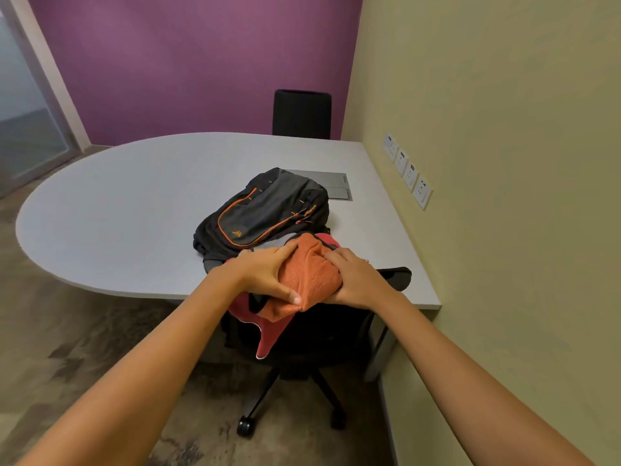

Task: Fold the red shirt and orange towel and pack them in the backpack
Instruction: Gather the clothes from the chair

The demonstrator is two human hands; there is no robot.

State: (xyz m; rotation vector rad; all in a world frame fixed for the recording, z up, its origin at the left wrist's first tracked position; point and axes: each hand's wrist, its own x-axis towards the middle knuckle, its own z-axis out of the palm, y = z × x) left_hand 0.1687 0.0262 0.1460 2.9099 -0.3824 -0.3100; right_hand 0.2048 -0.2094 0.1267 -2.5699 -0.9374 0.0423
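Observation:
A bunched orange towel (307,274) is held between both my hands at the near edge of the table. My left hand (265,272) grips its left side, thumb along the bottom fold. My right hand (356,280) presses its right side. Under the towel lies the red shirt (268,341), a white-edged corner of it hanging down over the chair seat. A bit of red also shows behind the towel. The black backpack (265,210) with orange trim lies flat on the table just beyond my hands. Whether its opening is unzipped is hidden by the towel.
The grey table (134,210) has a rounded left end and a metal cable flap (332,186) behind the backpack. A black wheeled chair (322,331) stands under my hands, another chair (301,114) at the far side. The wall with sockets (408,171) is close on the right.

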